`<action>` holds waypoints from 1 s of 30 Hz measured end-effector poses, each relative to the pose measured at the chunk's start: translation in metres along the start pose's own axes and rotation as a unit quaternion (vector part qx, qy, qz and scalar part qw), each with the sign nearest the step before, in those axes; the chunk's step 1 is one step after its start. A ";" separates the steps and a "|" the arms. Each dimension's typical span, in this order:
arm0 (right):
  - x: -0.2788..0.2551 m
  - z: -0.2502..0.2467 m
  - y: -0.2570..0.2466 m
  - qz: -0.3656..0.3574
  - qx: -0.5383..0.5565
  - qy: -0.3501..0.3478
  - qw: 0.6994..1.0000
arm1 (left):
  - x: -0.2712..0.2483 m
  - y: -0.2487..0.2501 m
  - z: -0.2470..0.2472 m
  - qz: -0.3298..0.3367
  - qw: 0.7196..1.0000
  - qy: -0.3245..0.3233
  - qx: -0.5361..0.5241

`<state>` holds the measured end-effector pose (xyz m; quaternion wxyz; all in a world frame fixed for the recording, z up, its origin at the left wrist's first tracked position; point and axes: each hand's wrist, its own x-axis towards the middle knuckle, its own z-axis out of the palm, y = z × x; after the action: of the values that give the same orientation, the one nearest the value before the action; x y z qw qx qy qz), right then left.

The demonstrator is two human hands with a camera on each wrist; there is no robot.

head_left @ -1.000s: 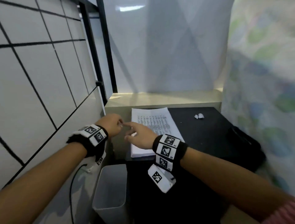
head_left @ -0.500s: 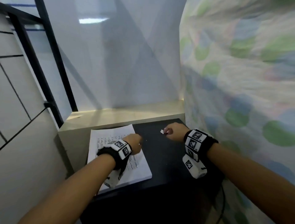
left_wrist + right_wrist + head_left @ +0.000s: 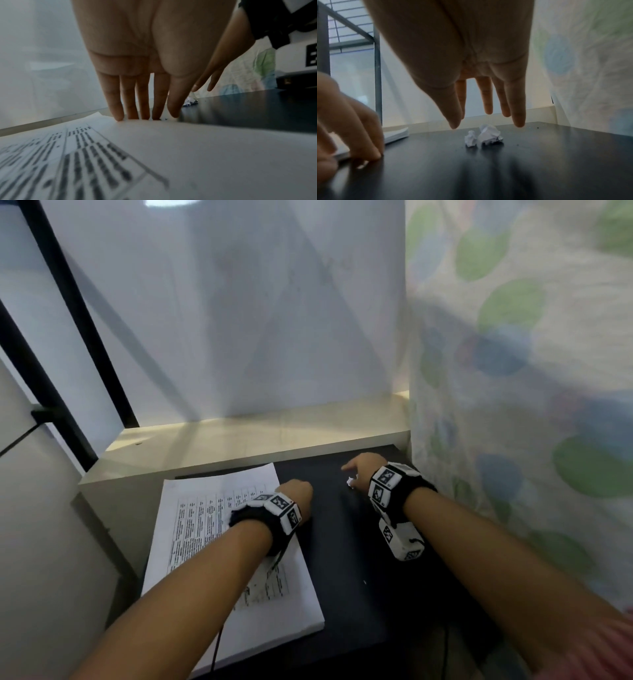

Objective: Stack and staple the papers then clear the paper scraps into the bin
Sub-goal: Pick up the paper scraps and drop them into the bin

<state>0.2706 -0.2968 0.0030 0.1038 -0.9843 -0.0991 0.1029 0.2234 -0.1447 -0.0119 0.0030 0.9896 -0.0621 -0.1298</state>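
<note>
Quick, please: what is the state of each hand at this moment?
Left hand: open, fingertips at the paper stack edge.
Right hand: open, above two paper scraps, holding nothing.

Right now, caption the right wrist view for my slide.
Right hand hovers open above two paper scraps on the dark table.

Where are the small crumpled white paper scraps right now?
In the right wrist view, the two small crumpled white paper scraps lie on the black tabletop, just below the right hand's fingertips and right of the white printed paper stack.

Paper stack (image 3: pixel 219 546) on table (image 3: pixel 359 559) left, paper scraps (image 3: pixel 483 135) far right, ledge (image 3: pixel 257 436) behind.
</note>
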 end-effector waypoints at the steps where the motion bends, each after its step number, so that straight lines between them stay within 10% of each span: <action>1: 0.007 0.002 0.000 0.004 -0.007 -0.006 1.000 | 0.004 0.000 0.000 -0.001 1.000 0.009 -0.004; 15: 0.023 0.020 0.009 0.038 -0.006 0.004 0.999 | 0.024 0.005 -0.007 -0.084 0.993 0.027 -0.078; 30: -0.118 0.024 0.012 -0.118 0.079 -0.101 0.985 | -0.006 0.014 0.004 -0.068 0.994 -0.016 -0.086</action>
<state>0.1544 -0.3298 -0.0009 0.1824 -0.9390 -0.2155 0.1963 0.2153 -0.1578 -0.0143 0.0780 0.9854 0.0166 -0.1503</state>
